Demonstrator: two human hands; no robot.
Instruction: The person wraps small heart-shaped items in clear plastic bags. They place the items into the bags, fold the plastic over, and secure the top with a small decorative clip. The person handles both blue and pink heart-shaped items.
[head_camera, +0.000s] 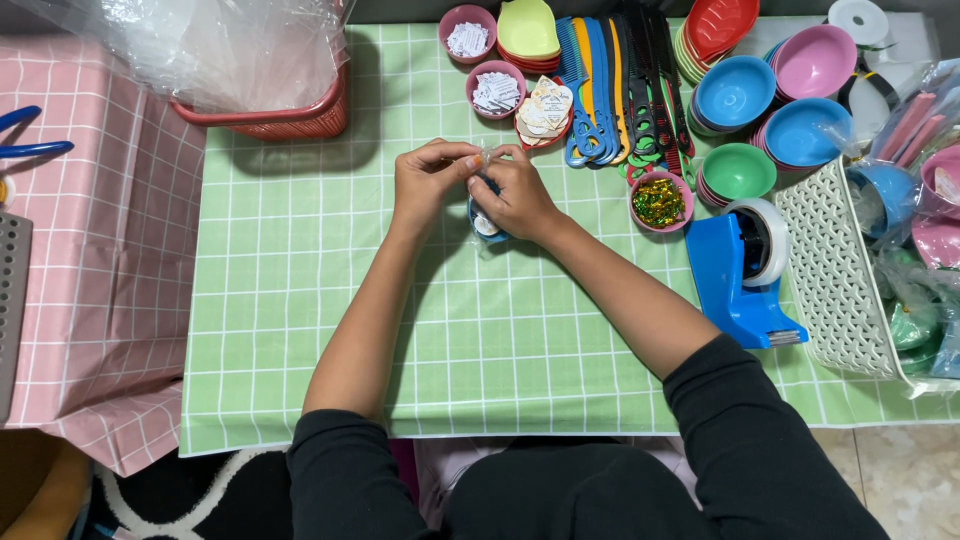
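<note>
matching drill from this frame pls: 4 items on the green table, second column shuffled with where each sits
Things:
1. tape dispenser
2. combs
3. red basket
4. white lattice basket

Places:
A. far left of the green cloth, with clear plastic bags in it
B. right edge of the table, holding bagged items
C. just right of the person's right forearm, blue, with a roll of tape on it
D. laid side by side at the far edge, between the small pink bowls and the stacked coloured bowls

Pairs: 1-C, 2-D, 3-A, 4-B
</note>
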